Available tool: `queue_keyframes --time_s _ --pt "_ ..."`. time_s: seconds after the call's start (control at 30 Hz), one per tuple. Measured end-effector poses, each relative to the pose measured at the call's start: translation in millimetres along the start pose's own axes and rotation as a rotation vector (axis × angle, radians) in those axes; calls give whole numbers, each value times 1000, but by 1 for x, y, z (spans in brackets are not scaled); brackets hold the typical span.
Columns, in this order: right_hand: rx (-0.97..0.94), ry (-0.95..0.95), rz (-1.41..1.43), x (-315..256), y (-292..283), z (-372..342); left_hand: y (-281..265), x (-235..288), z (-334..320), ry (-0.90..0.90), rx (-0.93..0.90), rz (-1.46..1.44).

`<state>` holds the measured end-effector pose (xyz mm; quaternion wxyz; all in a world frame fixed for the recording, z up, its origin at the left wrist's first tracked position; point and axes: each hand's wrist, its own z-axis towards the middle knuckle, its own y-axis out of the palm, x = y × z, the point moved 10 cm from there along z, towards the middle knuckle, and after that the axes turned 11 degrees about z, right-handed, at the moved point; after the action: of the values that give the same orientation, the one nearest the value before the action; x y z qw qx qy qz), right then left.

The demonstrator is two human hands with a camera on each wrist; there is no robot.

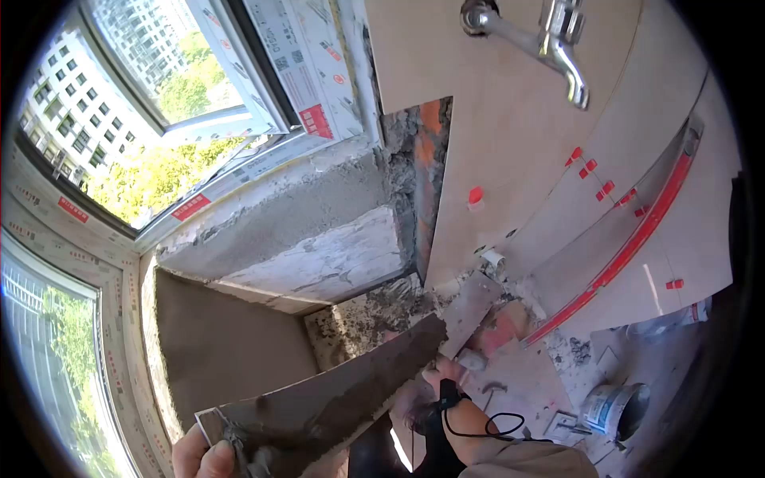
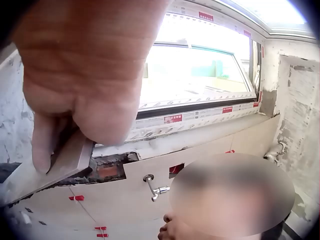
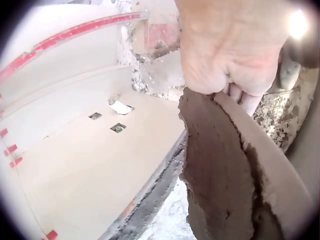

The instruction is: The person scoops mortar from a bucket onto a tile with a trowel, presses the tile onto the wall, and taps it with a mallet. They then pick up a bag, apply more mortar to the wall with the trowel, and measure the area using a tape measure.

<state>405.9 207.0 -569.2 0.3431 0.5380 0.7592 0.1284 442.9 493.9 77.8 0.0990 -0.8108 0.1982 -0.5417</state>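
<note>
A long tile strip (image 1: 319, 398) with wet grey mortar spread over its face is held between both hands, slanting up to the right in the head view. My left hand (image 1: 203, 456) grips its near left end, thumb over the edge. In the left wrist view that hand (image 2: 90, 75) overlaps the tile's clean side (image 2: 65, 162). My right hand (image 1: 437, 381) grips the far end, partly hidden behind the tile. The right wrist view shows the right hand's fingers (image 3: 240, 97) curled at the edge, beside the thick mortar layer (image 3: 217, 160).
A mortar-coated wall section (image 1: 231, 342) lies under the window (image 1: 175, 80). A chrome tap (image 1: 550, 48) juts from the tiled wall, which carries red tile clips (image 1: 604, 190). A red straightedge (image 1: 629, 255) leans there. Rubble and a bucket (image 1: 613, 410) are on the floor.
</note>
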Motion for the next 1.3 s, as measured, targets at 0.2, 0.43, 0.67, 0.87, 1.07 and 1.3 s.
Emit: queue_keyframes --time_s 0.2,0.43,0.67,0.87,1.07,1.3 --pt "-30 321 797 97 61 118 -6 -42 139 125 119 142" --pt "-480 191 861 115 82 257 -18 -109 237 378 481 35" --pt "-201 104 801 114 59 346 8 -137 292 434 509 27" --pt "-127 84 850 91 59 340 36 -128 329 401 418 -5" --pt "-94 83 870 84 67 342 41 -111 340 518 480 169" --pt "-129 62 884 70 71 359 56 -104 357 452 449 119"
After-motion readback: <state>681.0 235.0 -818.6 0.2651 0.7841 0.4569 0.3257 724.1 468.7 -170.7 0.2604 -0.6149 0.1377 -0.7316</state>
